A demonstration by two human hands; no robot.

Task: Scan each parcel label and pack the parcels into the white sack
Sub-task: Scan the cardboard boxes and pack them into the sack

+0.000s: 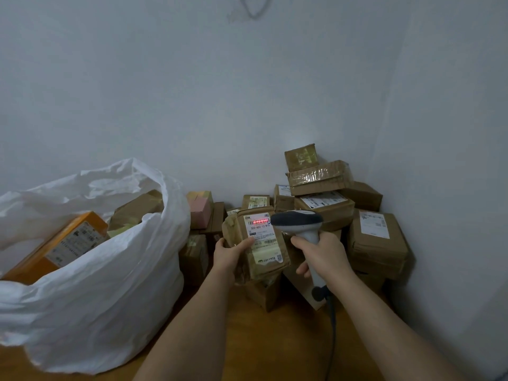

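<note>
My left hand (229, 253) grips a small brown cardboard parcel (268, 261) by its left side, label facing me, thumb on the label. A red scan line glows across the barcode at the top of its white label (261, 229). My right hand (320, 253) grips the handle of a grey-and-white barcode scanner (298, 220), whose head points at that label from the right. The white sack (115, 284) stands open at the left, holding an orange box (59, 243) and brown parcels (137, 207).
A pile of brown cardboard parcels (376, 237) is stacked in the wall corner behind and to the right of my hands. A pink box (200, 210) sits beside the sack. The scanner's dark cable (332, 320) hangs down over the wooden floor (261, 347).
</note>
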